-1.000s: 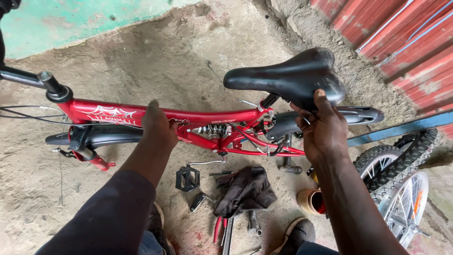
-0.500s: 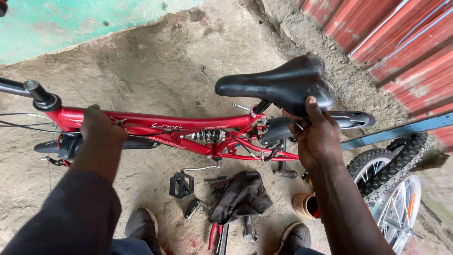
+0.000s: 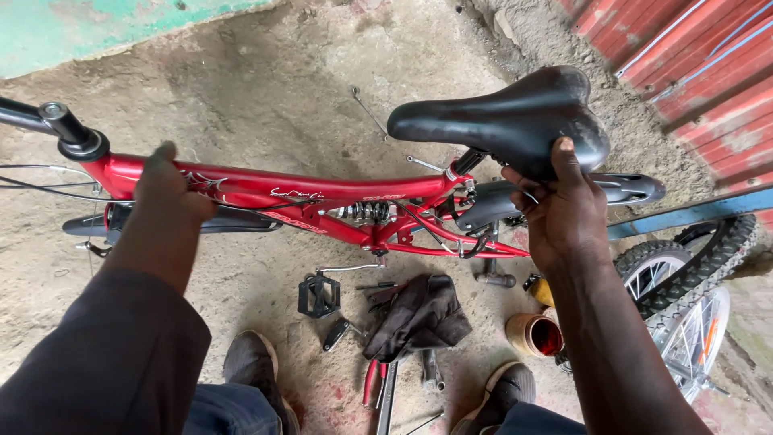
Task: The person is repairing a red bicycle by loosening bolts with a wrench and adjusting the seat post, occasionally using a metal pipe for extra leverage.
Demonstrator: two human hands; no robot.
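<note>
Red bicycle frame (image 3: 322, 197) with a black saddle (image 3: 503, 121) spans the concrete floor (image 3: 282, 89), above scattered tools. The left hand (image 3: 169, 193) closes its grip on the frame's top tube at left; the right hand (image 3: 564, 213) grips the saddle's underside at right.

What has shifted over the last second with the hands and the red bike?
The left hand slid along the red frame from near the middle toward the handlebar stem and now grips the front of the top tube. The right hand kept its hold under the black saddle. The pedal, dark rag, small tub and wheel on the ground lie as they did.
</note>
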